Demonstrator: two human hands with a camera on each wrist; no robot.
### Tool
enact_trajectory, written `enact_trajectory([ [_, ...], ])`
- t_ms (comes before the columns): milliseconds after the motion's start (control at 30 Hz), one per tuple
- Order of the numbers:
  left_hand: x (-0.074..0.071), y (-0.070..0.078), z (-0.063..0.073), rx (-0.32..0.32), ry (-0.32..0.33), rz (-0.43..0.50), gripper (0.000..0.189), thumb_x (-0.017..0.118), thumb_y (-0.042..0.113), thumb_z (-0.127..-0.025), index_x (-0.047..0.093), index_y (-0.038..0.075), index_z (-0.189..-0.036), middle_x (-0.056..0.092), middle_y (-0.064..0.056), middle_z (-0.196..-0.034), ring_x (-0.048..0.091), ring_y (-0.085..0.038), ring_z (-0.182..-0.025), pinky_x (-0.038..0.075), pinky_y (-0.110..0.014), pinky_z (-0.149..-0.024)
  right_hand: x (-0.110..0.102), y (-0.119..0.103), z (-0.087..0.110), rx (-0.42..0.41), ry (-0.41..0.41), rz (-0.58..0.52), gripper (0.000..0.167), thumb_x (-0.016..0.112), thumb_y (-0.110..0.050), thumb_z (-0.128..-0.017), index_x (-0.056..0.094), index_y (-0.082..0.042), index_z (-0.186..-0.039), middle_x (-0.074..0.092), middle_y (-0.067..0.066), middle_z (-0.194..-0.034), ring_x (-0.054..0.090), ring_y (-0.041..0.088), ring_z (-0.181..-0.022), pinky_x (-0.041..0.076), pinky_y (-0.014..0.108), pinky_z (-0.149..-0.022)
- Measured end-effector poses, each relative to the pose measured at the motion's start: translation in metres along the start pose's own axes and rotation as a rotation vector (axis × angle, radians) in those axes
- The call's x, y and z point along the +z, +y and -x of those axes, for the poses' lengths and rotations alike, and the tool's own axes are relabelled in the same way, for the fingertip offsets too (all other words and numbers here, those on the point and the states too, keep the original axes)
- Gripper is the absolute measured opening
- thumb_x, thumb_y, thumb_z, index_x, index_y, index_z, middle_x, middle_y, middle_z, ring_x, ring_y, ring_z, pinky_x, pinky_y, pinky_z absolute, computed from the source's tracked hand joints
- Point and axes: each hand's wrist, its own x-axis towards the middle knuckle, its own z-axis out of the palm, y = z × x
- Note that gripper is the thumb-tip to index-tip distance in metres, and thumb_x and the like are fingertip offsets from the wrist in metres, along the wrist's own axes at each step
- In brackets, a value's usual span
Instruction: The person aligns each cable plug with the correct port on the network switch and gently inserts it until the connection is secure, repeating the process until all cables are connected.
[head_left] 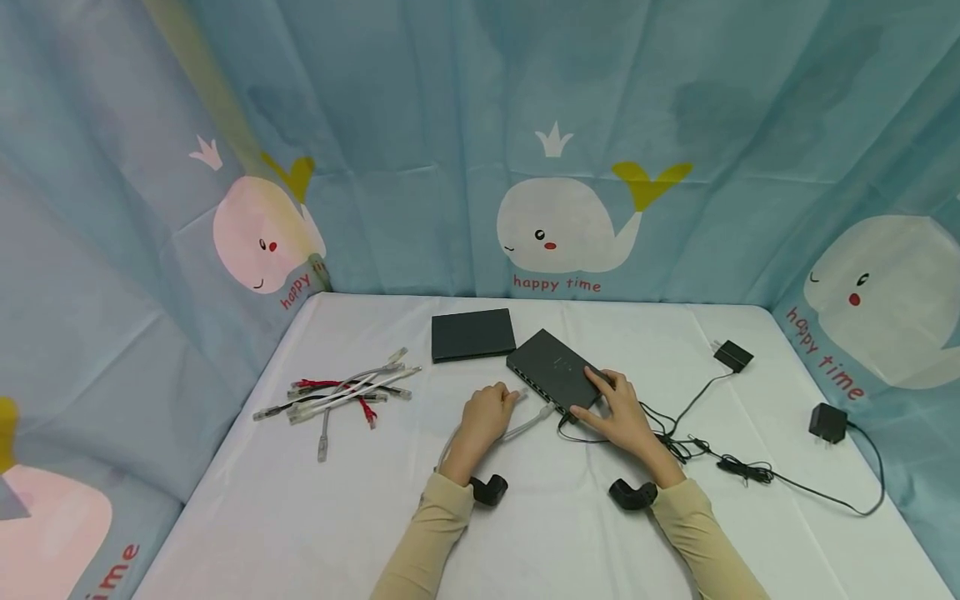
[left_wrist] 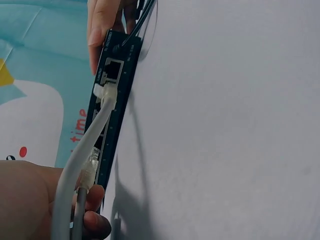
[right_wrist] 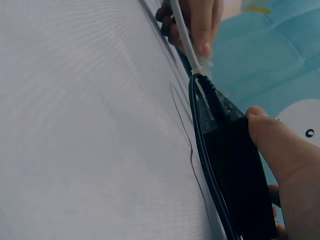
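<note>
The left hand [head_left: 485,414], right of bottom centre in the frame, pinched a clear plug [left_wrist: 89,172] between thumb and curled fingers, up against the port row of the black switch [head_left: 558,371]; whether it was fully seated could not be told. The right hand [head_left: 621,412] gripped the switch's right end, thumb on the near edge and fingers spread over the far one. Both forearms reached in from the bottom edge in tan sleeves [head_left: 427,525], angled inward. The switch lay slantwise just right of centre. Small pale print lined its port face, too small to read, and faint marks showed on top. A pale cable [left_wrist: 75,160] sat in one port, and a black cord [right_wrist: 197,130] entered beside it.

A dark box [head_left: 472,335] lay near the switch's upper left. Farther left on the tabletop [head_left: 225,533], loose cables [head_left: 337,398] lay heaped; toward the right were two black adapters [head_left: 733,357]. Behind, the blue curtain [head_left: 420,83] carried whales and, in red letters, "happy time", repeated at left, centre and right.
</note>
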Motion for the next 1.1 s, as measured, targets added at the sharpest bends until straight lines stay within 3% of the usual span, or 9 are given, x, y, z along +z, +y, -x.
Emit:
enact_trajectory([
  [333,0.010,0.009,-0.001,0.016,0.006,0.005,0.032,0.054,0.033,-0.093,0.059,0.013,-0.069,0.053,0.001,-0.062,0.047,-0.013,-0.055,0.037,-0.026,-0.049,0.000,-0.001,0.000,0.009,-0.005,0.002,0.078,0.069,-0.047,-0.079,0.036,-0.018,-0.144,0.030,0.021,-0.140,0.035,0.040,-0.121,0.037,0.057,-0.087],
  [600,0.013,0.012,-0.002,0.011,0.028,0.008,0.039,0.052,0.031,-0.095,0.052,0.015,-0.059,0.044,0.004,-0.052,0.041,-0.011,-0.048,0.032,-0.024,-0.044,0.000,-0.003,0.000,0.013,0.002,0.000,0.078,0.069,-0.047,-0.079,0.036,-0.018,-0.144,0.030,0.022,-0.140,0.035,0.040,-0.121,0.036,0.058,-0.088],
  [1100,0.019,0.018,0.000,0.006,0.025,0.035,0.037,0.049,0.030,-0.096,0.056,0.012,-0.065,0.045,0.002,-0.053,0.040,-0.011,-0.048,0.032,-0.023,-0.046,0.000,-0.003,0.000,-0.005,0.014,0.007,0.078,0.070,-0.046,-0.079,0.038,-0.017,-0.143,0.032,0.023,-0.139,0.037,0.040,-0.120,0.038,0.057,-0.086],
])
